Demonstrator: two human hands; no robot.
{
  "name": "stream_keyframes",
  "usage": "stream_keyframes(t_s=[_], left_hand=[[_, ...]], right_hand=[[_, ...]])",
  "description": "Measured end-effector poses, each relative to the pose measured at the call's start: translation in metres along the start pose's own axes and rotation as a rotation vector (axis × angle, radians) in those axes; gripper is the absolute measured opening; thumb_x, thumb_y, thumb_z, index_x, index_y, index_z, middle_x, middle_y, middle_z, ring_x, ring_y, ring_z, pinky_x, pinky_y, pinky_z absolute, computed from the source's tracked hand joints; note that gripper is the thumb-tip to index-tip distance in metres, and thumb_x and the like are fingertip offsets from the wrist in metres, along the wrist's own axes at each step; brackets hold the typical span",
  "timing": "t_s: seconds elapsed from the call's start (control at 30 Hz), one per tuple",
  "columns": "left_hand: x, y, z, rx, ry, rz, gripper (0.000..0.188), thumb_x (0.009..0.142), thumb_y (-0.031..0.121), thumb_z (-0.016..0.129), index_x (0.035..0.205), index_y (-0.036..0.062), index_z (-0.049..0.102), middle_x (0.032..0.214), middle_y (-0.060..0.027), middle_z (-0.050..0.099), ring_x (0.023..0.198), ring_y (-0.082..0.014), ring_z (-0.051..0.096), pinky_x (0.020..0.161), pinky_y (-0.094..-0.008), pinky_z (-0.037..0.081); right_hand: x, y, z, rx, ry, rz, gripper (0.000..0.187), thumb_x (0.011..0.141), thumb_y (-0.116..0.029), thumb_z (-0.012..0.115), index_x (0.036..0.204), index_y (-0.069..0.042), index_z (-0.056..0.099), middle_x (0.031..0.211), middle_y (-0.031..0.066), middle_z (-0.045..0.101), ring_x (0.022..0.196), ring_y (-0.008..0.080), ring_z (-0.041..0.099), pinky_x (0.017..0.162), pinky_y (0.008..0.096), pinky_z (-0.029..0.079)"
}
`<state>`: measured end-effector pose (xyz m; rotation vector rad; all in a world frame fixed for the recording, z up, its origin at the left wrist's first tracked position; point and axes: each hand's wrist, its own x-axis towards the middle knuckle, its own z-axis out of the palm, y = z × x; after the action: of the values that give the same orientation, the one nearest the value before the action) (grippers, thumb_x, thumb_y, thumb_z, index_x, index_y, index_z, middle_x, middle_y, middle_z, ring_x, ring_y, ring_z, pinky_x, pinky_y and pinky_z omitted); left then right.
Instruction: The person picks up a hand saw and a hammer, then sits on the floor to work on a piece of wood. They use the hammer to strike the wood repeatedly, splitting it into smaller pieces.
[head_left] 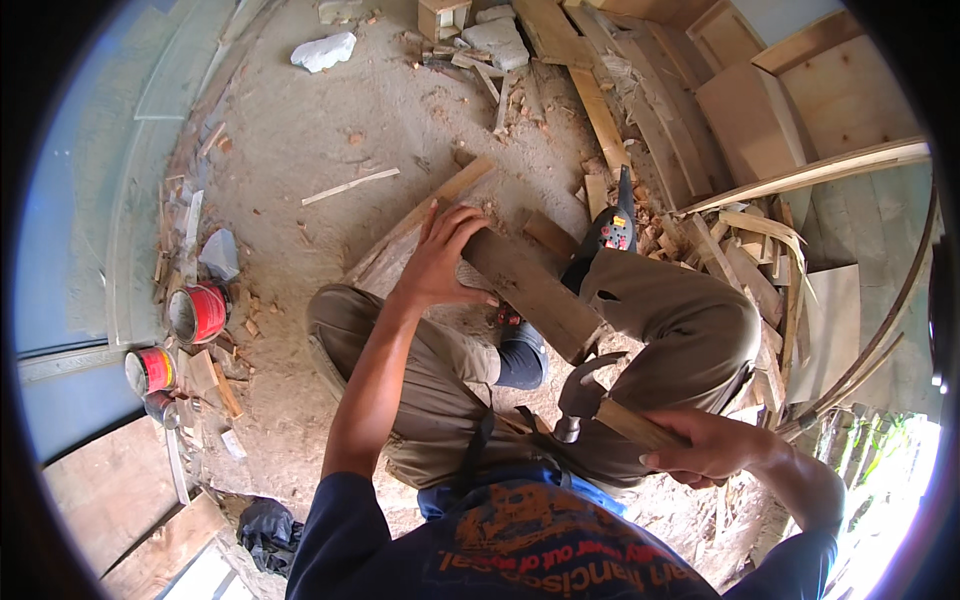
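Note:
My left hand (440, 255) grips the far left end of a short, thick wooden board (530, 295), with the fingers over its edge and the thumb along its near side. The board slants between my bent knees, its near end close to my right thigh. In my right hand (705, 445) is a claw hammer (638, 424), held by its wooden handle. The hammer's metal head lies over my lap, just short of the board's near end, with the claw pointing away from me. A small gap seems to separate them.
A long plank (425, 215) lies beyond my left knee. Scrap wood (750, 245) is heaped at the right, below leaning panels (840, 105). Open tins, one red (207, 313), stand along the left wall near a black plastic bag (268, 535). A white lump (323, 52) lies far off.

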<state>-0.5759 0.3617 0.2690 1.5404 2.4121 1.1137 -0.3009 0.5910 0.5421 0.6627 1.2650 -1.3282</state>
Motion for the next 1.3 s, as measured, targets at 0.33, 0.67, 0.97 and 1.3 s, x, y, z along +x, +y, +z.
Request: stream_keyframes(t_s=[0.33,0.67,0.97,1.3], left_hand=[[-0.012,-0.095,0.009,-0.616,0.455,-0.555,0.077,0.099,0.068,0.032,0.139,0.0051,0.051,0.142,-0.0131,0.052,0.137,-0.0274,0.042,0.113,-0.0462,0.031],[-0.001,-0.105,0.026,-1.318,-0.099,-0.86,0.054,0.098,0.055,0.054,0.108,0.0044,0.068,0.091,-0.0086,0.072,0.077,-0.0135,0.066,0.071,-0.0247,0.052],[-0.039,-0.155,0.061,-1.173,-0.175,-1.075,0.02,0.092,0.028,0.06,0.087,0.0103,0.067,0.086,-0.0023,0.069,0.076,-0.0135,0.066,0.072,-0.0306,0.052],[-0.098,-0.196,0.049,-0.891,-0.456,-1.31,0.023,0.075,0.043,0.07,0.085,0.0228,0.066,0.07,0.001,0.06,0.048,-0.014,0.053,0.039,-0.0325,0.039]], right_hand=[[-0.014,0.013,0.005,-0.213,0.169,0.072,0.065,0.096,-0.035,0.063,0.15,-0.01,0.035,0.069,0.0029,0.055,0.054,0.011,0.055,0.047,0.0269,0.045],[-0.005,0.038,0.018,-0.217,0.033,-0.011,0.07,0.096,-0.024,0.06,0.156,-0.011,0.026,0.079,0.005,0.061,0.062,0.0143,0.059,0.06,0.0303,0.051],[0.019,0.036,0.024,0.429,-0.162,-0.02,0.052,0.101,-0.017,0.059,0.145,-0.002,0.036,0.065,-0.0029,0.043,0.049,0.0046,0.037,0.039,0.0221,0.029],[0.059,0.045,0.036,1.146,-0.474,-0.295,0.043,0.098,-0.003,0.054,0.138,0.0,0.038,0.09,0.0094,0.052,0.051,0.0051,0.041,0.031,0.0187,0.03]])
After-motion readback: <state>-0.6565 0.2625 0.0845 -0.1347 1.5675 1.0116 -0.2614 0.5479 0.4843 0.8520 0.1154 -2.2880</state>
